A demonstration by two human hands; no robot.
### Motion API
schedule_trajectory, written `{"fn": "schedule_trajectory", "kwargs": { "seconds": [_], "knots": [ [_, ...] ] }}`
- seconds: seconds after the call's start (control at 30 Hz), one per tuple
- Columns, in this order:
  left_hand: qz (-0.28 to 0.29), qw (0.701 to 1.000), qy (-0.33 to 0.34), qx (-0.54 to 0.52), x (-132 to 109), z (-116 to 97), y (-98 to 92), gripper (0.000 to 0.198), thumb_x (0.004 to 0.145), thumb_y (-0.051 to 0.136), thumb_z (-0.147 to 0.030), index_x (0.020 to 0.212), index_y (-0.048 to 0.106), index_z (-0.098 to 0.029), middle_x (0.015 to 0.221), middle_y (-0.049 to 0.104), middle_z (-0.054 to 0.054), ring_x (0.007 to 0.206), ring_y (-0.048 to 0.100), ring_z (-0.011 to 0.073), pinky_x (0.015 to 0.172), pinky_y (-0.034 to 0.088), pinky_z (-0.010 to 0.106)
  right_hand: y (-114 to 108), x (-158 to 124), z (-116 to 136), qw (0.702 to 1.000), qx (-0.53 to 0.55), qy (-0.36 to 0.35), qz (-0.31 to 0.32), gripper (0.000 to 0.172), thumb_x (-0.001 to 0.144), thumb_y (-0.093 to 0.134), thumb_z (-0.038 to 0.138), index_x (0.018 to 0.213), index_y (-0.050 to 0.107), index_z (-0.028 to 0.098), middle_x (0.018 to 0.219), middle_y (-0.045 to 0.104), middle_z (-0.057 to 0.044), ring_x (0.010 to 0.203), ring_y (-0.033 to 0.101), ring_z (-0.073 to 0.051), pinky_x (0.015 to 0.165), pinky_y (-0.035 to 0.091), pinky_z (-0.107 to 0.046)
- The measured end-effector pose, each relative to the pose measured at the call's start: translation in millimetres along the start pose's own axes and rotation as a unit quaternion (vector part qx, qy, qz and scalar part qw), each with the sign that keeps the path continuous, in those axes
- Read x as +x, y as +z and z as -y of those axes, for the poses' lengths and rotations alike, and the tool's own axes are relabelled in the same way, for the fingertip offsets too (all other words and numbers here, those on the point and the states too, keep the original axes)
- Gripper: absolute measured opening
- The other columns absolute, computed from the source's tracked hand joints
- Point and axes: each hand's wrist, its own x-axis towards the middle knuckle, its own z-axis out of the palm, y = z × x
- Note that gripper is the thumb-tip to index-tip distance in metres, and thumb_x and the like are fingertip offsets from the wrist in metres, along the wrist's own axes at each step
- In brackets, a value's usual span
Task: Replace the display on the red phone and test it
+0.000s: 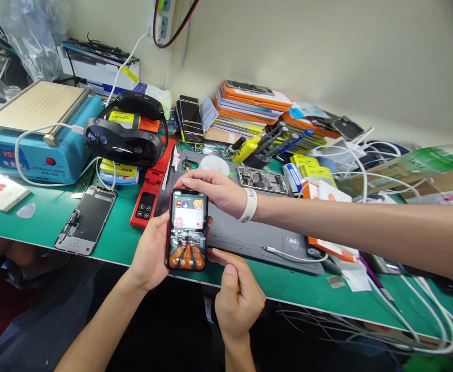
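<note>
A lit smartphone [188, 231] with a red-edged case is upright near the bench's front edge. My left hand [151, 253] is wrapped round its left side, fingertips showing at the right edge. Just right of the phone's lower part is my right hand [240, 294], its fingers curled and the index finger reaching toward the phone; whether it touches the case is unclear. Another person's hand [215, 190], with a white wristband [248, 205], reaches in from the right and rests at the phone's top edge. Behind lies a grey work mat [230, 232].
At left stand a blue heating machine [36, 134], a black headset [123, 137] and a detached phone screen [87, 221]. A red device [149, 199] sits behind my left hand. An opened phone [263, 180], tools [276, 142], orange boxes [245, 103] and white cables [296, 254] lie beyond and right.
</note>
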Motion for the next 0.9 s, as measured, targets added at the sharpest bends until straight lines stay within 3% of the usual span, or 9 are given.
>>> {"fn": "schedule_trajectory", "kwargs": {
  "seconds": [0.5, 0.7, 0.9],
  "knots": [
    [-0.002, 1.000, 0.005, -0.007, -0.6, 1.1, -2.4, 0.054, 0.104, 0.060, -0.047, 0.149, 0.067, -0.017, 0.129, 0.081, 0.015, 0.127, 0.073, 0.0395, 0.115, 0.053, 0.054, 0.5, -0.3, -1.5, 1.000, 0.004, 0.012, 0.001, 0.029, 0.108, 0.054, 0.027, 0.112, 0.083, 0.024, 0.106, 0.084, -0.007, 0.091, 0.081, -0.030, 0.080, 0.068, -0.047],
    [-0.006, 1.000, 0.002, -0.010, -0.1, 0.4, -0.2, 0.058, 0.097, 0.071, -0.046, 0.148, 0.068, -0.019, 0.129, 0.081, 0.014, 0.127, 0.073, 0.0407, 0.113, 0.054, 0.054, 0.5, -3.2, -4.5, 0.999, 0.014, 0.038, 0.010, 0.030, 0.109, 0.051, 0.037, 0.119, 0.079, 0.042, 0.108, 0.084, -0.003, 0.093, 0.079, -0.032, 0.082, 0.067, -0.055],
    [-0.006, 1.000, -0.002, -0.001, 0.3, -0.3, 0.4, 0.058, 0.095, 0.072, -0.047, 0.144, 0.069, -0.017, 0.126, 0.081, 0.015, 0.127, 0.072, 0.0418, 0.113, 0.054, 0.055, 0.1, -6.7, -8.5, 0.999, 0.011, 0.042, 0.024, 0.032, 0.110, 0.048, 0.040, 0.123, 0.077, 0.044, 0.111, 0.083, -0.003, 0.099, 0.077, -0.033, 0.091, 0.063, -0.058]
  ]
}}
